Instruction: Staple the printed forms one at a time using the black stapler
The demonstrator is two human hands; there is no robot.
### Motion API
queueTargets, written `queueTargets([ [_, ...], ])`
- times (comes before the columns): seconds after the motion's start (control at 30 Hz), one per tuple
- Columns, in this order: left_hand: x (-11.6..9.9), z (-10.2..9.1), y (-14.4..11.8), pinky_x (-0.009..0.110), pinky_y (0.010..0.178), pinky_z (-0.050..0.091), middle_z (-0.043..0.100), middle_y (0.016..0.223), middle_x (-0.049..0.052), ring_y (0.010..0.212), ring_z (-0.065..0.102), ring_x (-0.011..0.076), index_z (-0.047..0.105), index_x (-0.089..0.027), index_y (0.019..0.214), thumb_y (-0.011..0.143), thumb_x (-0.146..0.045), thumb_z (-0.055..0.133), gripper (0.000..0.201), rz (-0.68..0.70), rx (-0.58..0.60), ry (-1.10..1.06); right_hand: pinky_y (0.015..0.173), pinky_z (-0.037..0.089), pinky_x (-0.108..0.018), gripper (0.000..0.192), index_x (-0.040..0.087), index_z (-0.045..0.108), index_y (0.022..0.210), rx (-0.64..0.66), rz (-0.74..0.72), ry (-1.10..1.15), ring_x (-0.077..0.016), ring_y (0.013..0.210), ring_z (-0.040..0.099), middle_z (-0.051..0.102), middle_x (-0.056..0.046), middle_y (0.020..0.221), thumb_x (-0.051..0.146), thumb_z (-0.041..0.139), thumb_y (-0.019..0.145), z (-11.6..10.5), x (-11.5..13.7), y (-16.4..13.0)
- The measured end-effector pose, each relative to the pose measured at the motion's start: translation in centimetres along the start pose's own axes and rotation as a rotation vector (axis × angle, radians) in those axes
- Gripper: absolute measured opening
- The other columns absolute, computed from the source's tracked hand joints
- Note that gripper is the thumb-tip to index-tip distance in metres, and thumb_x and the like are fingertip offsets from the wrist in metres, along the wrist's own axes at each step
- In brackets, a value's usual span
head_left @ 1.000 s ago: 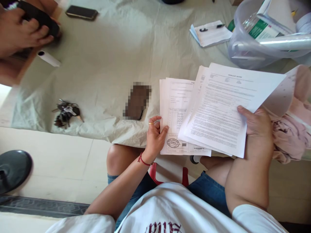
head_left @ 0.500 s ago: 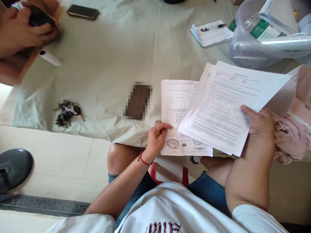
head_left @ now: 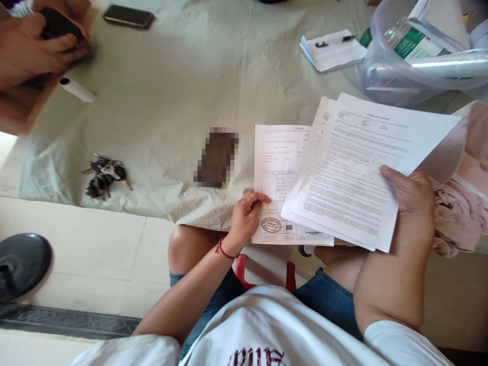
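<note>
Lying at the counter's (head_left: 160, 101) near edge, a stamped form (head_left: 276, 178) was pinched at its lower left corner by the left hand (head_left: 244, 216). Just beside it, the right hand (head_left: 409, 195) gripped a fanned sheaf of printed pages (head_left: 354, 173), thumb on top. Well left of both hands sat a bunch of keys (head_left: 104, 175).

A bunch of keys (head_left: 103, 175) lies on the pale tablecloth (head_left: 171, 91) near its front edge. A dark phone (head_left: 128, 16) rests at the far side. A notepad (head_left: 331, 51) with a pen (head_left: 334, 40) sits beside a clear plastic tub (head_left: 396, 76). Pink cloth (head_left: 459, 213) lies crumpled at the right.
</note>
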State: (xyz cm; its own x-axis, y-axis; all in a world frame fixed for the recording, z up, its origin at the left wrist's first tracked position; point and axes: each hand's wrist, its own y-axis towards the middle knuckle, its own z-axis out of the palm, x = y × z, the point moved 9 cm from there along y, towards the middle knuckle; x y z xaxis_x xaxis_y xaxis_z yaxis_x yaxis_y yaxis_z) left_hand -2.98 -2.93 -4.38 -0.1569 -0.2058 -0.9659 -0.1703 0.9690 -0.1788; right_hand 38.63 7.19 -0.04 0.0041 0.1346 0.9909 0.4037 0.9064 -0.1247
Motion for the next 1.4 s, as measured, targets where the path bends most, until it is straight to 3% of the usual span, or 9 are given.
queueTargets([
  [0.17,-0.1,0.2,0.1,0.034,0.078,0.052,0.07,0.089,0.004,0.085,0.066,0.0209,0.079,-0.024,0.085,0.093,-0.014,0.059,0.024,0.014,0.023,-0.013,0.116,0.061,-0.052,0.049,0.019,0.09,0.102,0.019,-0.004,0.009,-0.0383,0.116,0.083,0.087,-0.012,0.123,0.027,0.1,0.055,0.0,0.1,-0.1],
  [0.27,0.4,0.4,0.0,0.033,0.071,0.047,0.069,0.086,0.003,0.079,0.062,0.0201,0.079,-0.024,0.095,0.095,-0.019,0.061,0.019,-0.01,0.024,-0.028,0.114,0.062,-0.051,0.047,0.02,0.09,0.103,0.04,-0.011,0.016,-0.0382,0.12,0.081,0.087,-0.012,0.124,0.025,0.099,0.057,0.1,0.0,-0.1],
  [0.47,0.8,0.1,0.0,0.031,0.061,0.034,0.048,0.071,-0.004,0.062,0.041,0.0158,0.072,-0.026,0.111,0.097,-0.024,0.065,0.016,-0.023,-0.026,-0.075,0.11,0.064,-0.053,0.046,0.02,0.089,0.106,0.113,0.003,0.015,-0.0395,0.122,0.08,0.087,-0.012,0.123,0.028,0.1,0.062,0.9,-0.2,-0.6],
  [0.67,0.0,0.5,0.1,0.033,0.077,0.049,0.07,0.09,0.004,0.083,0.064,0.0196,0.078,-0.023,0.09,0.098,-0.019,0.058,0.022,0.017,0.049,-0.026,0.111,0.064,-0.055,0.05,0.018,0.089,0.112,0.148,0.009,0.036,-0.0406,0.119,0.082,0.087,-0.015,0.121,0.028,0.101,0.065,1.4,-0.1,-0.9],
  [0.9,0.4,0.7,0.3,0.033,0.077,0.052,0.069,0.095,0.005,0.087,0.066,0.0196,0.084,-0.024,0.088,0.095,-0.014,0.056,0.031,0.034,0.053,-0.01,0.112,0.065,-0.055,0.053,0.02,0.089,0.113,0.159,0.014,0.03,-0.0392,0.119,0.082,0.087,-0.012,0.124,0.032,0.104,0.063,1.1,-0.4,-0.5],
  [1.1,-0.2,1.0,0.0,0.034,0.081,0.053,0.07,0.1,0.005,0.093,0.066,0.0213,0.085,-0.023,0.093,0.094,-0.019,0.059,0.027,-0.008,0.041,-0.043,0.113,0.063,-0.057,0.056,0.018,0.087,0.113,0.256,0.129,-0.004,-0.0376,0.111,0.084,0.088,-0.012,0.118,0.039,0.106,0.064,3.8,-1.2,-1.9],
  [1.27,-1.3,1.1,-0.1,0.034,0.083,0.048,0.061,0.088,0.004,0.087,0.059,0.0204,0.071,-0.021,0.075,0.099,-0.029,0.06,0.028,0.018,0.035,-0.108,0.113,0.065,-0.06,0.056,0.025,0.087,0.109,0.375,0.18,0.004,-0.0373,0.114,0.084,0.089,-0.007,0.117,0.045,0.109,0.062,6.4,-1.6,-3.2],
  [1.4,-1.3,1.0,-0.1,0.033,0.077,0.043,0.051,0.08,0.002,0.078,0.05,0.0179,0.055,-0.021,0.067,0.101,-0.035,0.061,0.038,-0.002,0.014,-0.117,0.117,0.064,-0.062,0.055,0.031,0.086,0.111,0.425,0.16,-0.012,-0.0375,0.121,0.082,0.087,-0.003,0.125,0.046,0.109,0.063,6.7,-1.7,-3.1],
])
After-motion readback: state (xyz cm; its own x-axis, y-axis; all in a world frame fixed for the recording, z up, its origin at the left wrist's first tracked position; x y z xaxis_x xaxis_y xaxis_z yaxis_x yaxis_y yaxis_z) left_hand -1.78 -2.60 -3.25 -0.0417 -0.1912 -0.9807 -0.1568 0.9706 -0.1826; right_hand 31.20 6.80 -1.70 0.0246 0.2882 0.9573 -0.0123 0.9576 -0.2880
